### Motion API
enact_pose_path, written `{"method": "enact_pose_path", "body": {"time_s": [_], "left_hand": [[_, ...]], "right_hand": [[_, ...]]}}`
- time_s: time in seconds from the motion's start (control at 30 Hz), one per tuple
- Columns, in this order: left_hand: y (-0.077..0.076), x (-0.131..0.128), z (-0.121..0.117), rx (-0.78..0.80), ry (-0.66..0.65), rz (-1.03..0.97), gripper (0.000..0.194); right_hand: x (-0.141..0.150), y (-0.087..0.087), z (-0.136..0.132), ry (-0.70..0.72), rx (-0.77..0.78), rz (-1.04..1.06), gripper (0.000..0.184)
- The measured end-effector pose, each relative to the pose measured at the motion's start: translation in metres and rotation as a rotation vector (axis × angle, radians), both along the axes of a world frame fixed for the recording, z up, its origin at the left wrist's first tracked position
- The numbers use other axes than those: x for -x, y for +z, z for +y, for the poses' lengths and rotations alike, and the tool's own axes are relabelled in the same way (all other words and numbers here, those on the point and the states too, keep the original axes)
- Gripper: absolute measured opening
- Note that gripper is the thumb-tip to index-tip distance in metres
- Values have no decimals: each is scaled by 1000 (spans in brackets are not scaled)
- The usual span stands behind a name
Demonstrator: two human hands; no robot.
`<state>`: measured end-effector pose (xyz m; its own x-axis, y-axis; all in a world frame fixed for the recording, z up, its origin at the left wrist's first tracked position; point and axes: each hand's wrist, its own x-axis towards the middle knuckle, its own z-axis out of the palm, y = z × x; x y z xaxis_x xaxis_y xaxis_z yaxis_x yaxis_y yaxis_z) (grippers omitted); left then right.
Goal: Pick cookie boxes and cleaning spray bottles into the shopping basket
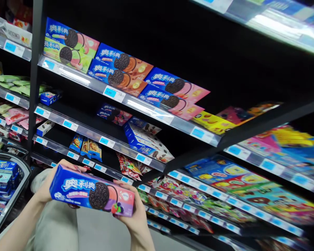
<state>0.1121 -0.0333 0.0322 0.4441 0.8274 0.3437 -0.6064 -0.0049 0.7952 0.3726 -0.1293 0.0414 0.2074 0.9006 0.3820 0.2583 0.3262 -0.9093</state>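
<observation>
From the head camera, we hold a cookie box (92, 191) by its two ends, low in front of the shelves (136, 101). Our left hand (48, 184) clasps the blue end, our right hand (134, 209) the purple end. A basket (21, 174) of boxes sits at left.

Dark metal shelves (151, 108) run in tilted tiers, each front edge carrying blue-and-white price tags (114, 93). On the top tier lie stacked biscuit boxes in pairs: a pink and green pair (69, 45), an orange pair (120, 69) beside it, then a pink pair (175, 94). Next to those sits a yellow box (214, 122). One tier down stands a blue-and-white carton (146, 141). At the lower left, a shopping basket (22, 170) holds blue packets (2, 174). The shelves on the right hold blurred, colourful packs (251, 195).
</observation>
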Motion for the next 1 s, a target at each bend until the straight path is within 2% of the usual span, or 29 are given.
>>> {"method": "enact_pose_path", "body": {"time_s": [0.13,0.27,0.43,0.53,0.63,0.73,0.87,1.0], "left_hand": [[22,-8,-23,-191,80,194,58],[39,-14,-40,-262,147,409,46],[45,-17,-46,-318,186,531,43],[45,-17,-46,-325,182,548,44],[44,-14,-41,-305,145,533,44],[36,-6,-27,-247,95,453,50],[7,7,5,-124,21,234,63],[-25,12,25,-22,-13,44,68]], "right_hand": [[-8,-29,23,23,195,161,77],[-5,-55,37,78,238,266,80],[-1,-82,44,100,258,338,79],[2,-85,45,99,268,322,79],[4,-77,43,103,281,318,78],[3,-60,36,40,203,270,79],[2,-24,21,-57,91,127,74],[14,19,5,-70,-31,-105,61]]}}
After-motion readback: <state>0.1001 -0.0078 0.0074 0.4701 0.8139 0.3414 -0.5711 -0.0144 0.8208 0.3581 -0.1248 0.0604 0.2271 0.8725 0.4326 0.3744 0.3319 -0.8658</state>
